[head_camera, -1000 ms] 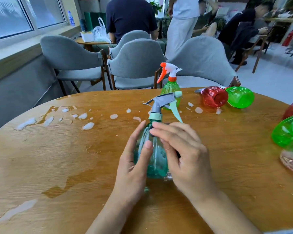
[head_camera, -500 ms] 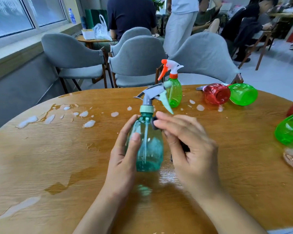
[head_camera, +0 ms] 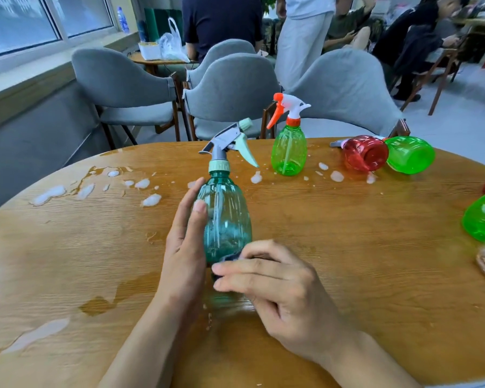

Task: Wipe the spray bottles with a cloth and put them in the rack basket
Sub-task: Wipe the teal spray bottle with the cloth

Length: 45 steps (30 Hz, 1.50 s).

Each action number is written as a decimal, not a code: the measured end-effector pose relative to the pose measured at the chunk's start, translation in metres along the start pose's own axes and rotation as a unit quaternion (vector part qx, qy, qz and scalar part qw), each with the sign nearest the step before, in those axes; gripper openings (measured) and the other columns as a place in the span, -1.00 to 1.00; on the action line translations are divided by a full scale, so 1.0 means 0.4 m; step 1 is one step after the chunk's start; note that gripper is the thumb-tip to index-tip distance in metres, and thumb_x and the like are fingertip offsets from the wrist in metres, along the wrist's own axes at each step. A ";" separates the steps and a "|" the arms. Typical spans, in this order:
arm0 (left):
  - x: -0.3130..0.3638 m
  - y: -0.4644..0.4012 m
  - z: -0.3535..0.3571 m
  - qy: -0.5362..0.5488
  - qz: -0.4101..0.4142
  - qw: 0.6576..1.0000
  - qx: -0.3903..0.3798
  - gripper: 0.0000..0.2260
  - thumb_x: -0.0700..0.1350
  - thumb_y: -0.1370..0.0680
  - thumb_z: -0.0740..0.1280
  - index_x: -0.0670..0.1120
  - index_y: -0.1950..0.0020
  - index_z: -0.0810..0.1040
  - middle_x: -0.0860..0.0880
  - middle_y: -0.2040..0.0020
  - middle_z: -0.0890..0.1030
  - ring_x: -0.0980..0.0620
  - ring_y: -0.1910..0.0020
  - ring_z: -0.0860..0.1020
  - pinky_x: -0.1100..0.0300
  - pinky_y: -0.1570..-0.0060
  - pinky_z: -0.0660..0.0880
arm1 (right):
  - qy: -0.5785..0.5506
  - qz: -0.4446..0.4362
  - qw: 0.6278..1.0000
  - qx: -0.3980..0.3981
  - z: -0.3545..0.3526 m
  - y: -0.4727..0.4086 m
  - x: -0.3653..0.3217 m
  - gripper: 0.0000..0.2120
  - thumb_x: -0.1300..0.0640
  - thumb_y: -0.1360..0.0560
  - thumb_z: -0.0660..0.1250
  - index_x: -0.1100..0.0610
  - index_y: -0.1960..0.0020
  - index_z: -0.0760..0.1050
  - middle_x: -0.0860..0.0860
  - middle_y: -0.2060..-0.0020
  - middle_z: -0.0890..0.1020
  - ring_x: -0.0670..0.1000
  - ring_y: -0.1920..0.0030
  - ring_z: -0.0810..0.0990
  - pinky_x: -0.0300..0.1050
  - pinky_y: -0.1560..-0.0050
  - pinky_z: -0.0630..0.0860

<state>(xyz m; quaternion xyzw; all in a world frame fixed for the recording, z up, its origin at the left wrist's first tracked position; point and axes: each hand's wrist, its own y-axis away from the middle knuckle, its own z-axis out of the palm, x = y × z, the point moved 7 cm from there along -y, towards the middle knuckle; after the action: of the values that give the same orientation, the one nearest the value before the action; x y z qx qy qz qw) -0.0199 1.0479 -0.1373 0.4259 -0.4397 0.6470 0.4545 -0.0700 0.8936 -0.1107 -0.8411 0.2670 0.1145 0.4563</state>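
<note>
Teal spray bottle [head_camera: 226, 217], grey trigger head, pale-green collar: upright near the middle of the round wooden table [head_camera: 347, 247]. Left hand [head_camera: 184, 247]: cupped against the bottle's left side, thumb laid up its front, holding it. Right hand [head_camera: 277, 287]: fingers curled over a small dark cloth [head_camera: 230, 258] (mostly hidden under them), pressing it to the bottle's lower front. Green spray bottle [head_camera: 289, 148], orange-and-white trigger: upright further back, apart from the teal one. Red bottle [head_camera: 365, 153] and green bottle [head_camera: 410, 154]: lying on their sides, touching, at the far edge. Further bottles, partly cropped, at the right edge. Foam patches [head_camera: 150, 200] and wet streaks across the left tabletop. Grey chairs [head_camera: 230, 88] behind.
</note>
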 end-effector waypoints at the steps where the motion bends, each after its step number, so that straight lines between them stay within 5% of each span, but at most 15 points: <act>1: 0.000 -0.002 -0.001 0.014 -0.008 1.000 -0.004 -0.59 0.26 -0.63 0.29 0.28 -0.48 0.52 0.00 -0.48 0.58 -0.10 -0.42 0.59 -0.25 -0.31 0.57 | -0.036 0.022 0.999 0.018 -0.011 -0.001 0.005 -0.81 0.29 -0.64 0.39 0.11 -0.14 0.74 -0.14 -0.21 0.71 0.01 -0.17 0.60 -0.07 -0.20 0.56; 4: 0.007 0.005 0.013 0.051 -0.028 0.998 -0.036 -0.57 0.23 -0.65 0.21 0.26 -0.52 0.47 -0.03 -0.40 0.64 -0.10 -0.26 0.68 -0.02 0.13 0.67 | -0.119 0.123 0.974 0.147 -0.070 0.001 0.043 -0.84 0.24 -0.65 0.38 0.10 -0.14 0.72 -0.14 -0.18 0.72 0.05 -0.19 0.66 0.00 -0.21 0.58; 6: 0.003 0.012 0.029 0.061 -0.046 0.996 -0.053 -0.63 0.21 -0.73 0.19 0.25 -0.54 0.45 -0.01 -0.42 0.63 -0.12 -0.26 0.68 0.03 0.25 0.66 | -0.151 0.202 0.944 0.215 -0.088 0.014 0.085 -0.80 0.26 -0.66 0.36 0.06 -0.16 0.71 -0.12 -0.16 0.72 0.05 -0.26 0.67 -0.02 -0.27 0.59; 9: -0.009 0.018 0.039 0.072 -0.054 0.995 -0.049 -0.64 0.10 -0.77 0.09 0.20 -0.55 0.44 0.02 -0.39 0.65 -0.11 -0.30 0.67 -0.04 0.11 0.70 | -0.183 0.263 0.922 0.217 -0.067 0.021 0.111 -0.75 0.27 -0.64 0.35 0.01 -0.16 0.72 -0.13 -0.16 0.73 -0.04 -0.28 0.66 -0.06 -0.31 0.58; 14: -0.009 0.032 0.048 0.020 -0.022 0.998 -0.054 -0.51 0.33 -0.65 0.22 0.21 -0.55 0.44 -0.03 -0.44 0.61 -0.13 -0.40 0.61 -0.38 -0.33 0.54 | -0.160 0.250 0.935 0.192 -0.054 0.013 0.088 -0.75 0.29 -0.64 0.36 0.02 -0.16 0.72 -0.17 -0.16 0.72 -0.05 -0.29 0.65 -0.20 -0.28 0.56; 19: -0.007 0.037 0.058 -0.043 0.017 0.997 -0.060 -0.62 0.16 -0.67 0.25 0.35 -0.51 0.48 0.22 -0.44 0.59 0.13 -0.42 0.57 -0.11 -0.41 0.55 | -0.103 0.198 0.948 0.226 -0.122 -0.027 0.083 -0.77 0.27 -0.65 0.35 0.07 -0.20 0.70 -0.15 -0.18 0.71 0.02 -0.30 0.64 -0.04 -0.32 0.56; 23: -0.011 0.054 0.089 -0.080 0.035 0.992 -0.085 -0.62 0.11 -0.71 0.23 0.19 -0.54 0.47 0.19 -0.48 0.56 0.17 -0.50 0.49 0.08 -0.49 0.46 | 0.014 0.139 0.978 0.156 -0.118 -0.061 0.072 -0.76 0.26 -0.65 0.37 0.05 -0.22 0.71 -0.18 -0.21 0.69 -0.01 -0.30 0.60 0.00 -0.31 0.54; 28: -0.014 0.036 0.064 -0.034 -0.001 0.997 -0.063 -0.60 0.24 -0.65 0.28 0.28 -0.50 0.51 0.09 -0.39 0.65 0.01 -0.40 0.61 -0.23 -0.42 0.51 | 0.058 0.037 0.997 0.040 -0.052 -0.048 0.030 -0.74 0.36 -0.62 0.39 0.10 -0.17 0.73 -0.15 -0.23 0.70 0.06 -0.21 0.56 -0.06 -0.27 0.52; 31: -0.003 0.014 0.024 -0.005 -0.011 1.000 -0.017 -0.65 0.20 -0.67 0.27 0.29 -0.45 0.56 0.09 -0.34 0.68 -0.03 -0.32 0.66 -0.21 -0.33 0.56 | 0.067 -0.016 0.996 -0.051 -0.004 -0.018 0.006 -0.71 0.32 -0.66 0.27 0.08 -0.13 0.73 -0.16 -0.22 0.70 0.05 -0.19 0.53 -0.06 -0.23 0.53; 33: 0.004 0.002 0.002 -0.003 -0.013 1.000 0.001 -0.61 0.34 -0.64 0.30 0.34 -0.46 0.53 0.03 -0.42 0.63 -0.12 -0.40 0.61 -0.32 -0.37 0.52 | 0.049 -0.014 0.994 -0.096 0.015 -0.001 0.003 -0.72 0.27 -0.67 0.28 0.04 -0.14 0.73 -0.18 -0.21 0.70 0.01 -0.19 0.52 -0.04 -0.18 0.56; 35: -0.001 -0.002 -0.004 -0.005 -0.014 1.000 -0.004 -0.53 0.43 -0.57 0.28 0.38 -0.47 0.49 0.00 -0.50 0.56 -0.18 -0.45 0.56 -0.35 -0.35 0.52 | -0.031 0.041 0.997 -0.058 -0.013 -0.005 0.015 -0.77 0.21 -0.66 0.32 0.01 -0.13 0.74 -0.23 -0.19 0.70 -0.04 -0.18 0.56 -0.02 -0.17 0.57; 38: -0.009 0.010 0.022 0.001 -0.019 0.999 -0.044 -0.58 0.30 -0.62 0.20 0.35 -0.48 0.49 0.02 -0.43 0.62 -0.12 -0.35 0.64 -0.25 -0.13 0.65 | -0.105 0.122 0.982 0.101 -0.110 -0.029 0.055 -0.82 0.17 -0.65 0.36 -0.01 -0.13 0.71 -0.24 -0.16 0.70 0.02 -0.19 0.63 0.07 -0.21 0.59; 40: -0.016 0.023 0.048 -0.007 -0.015 0.997 -0.073 -0.57 0.26 -0.64 0.20 0.31 -0.50 0.49 0.06 -0.44 0.61 -0.05 -0.41 0.60 -0.32 -0.33 0.55 | -0.087 0.142 0.972 0.165 -0.153 -0.038 0.079 -0.82 0.20 -0.65 0.35 0.05 -0.16 0.70 -0.17 -0.18 0.71 0.07 -0.27 0.64 0.11 -0.29 0.57; 45: -0.029 0.036 0.087 -0.003 -0.026 0.994 -0.111 -0.52 0.19 -0.66 0.20 0.12 -0.57 0.45 0.00 -0.47 0.60 -0.06 -0.47 0.56 -0.29 -0.48 0.42 | -0.051 0.135 0.978 0.153 -0.127 -0.042 0.092 -0.79 0.26 -0.65 0.35 0.10 -0.19 0.71 -0.13 -0.22 0.70 0.03 -0.31 0.62 0.08 -0.32 0.55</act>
<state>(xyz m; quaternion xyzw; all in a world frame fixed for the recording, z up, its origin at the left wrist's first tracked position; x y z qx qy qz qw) -0.0258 1.0095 -0.1421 0.3859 -0.4986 0.5813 0.5143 -0.0326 0.8463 -0.0866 -0.7109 0.3685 0.1753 0.5729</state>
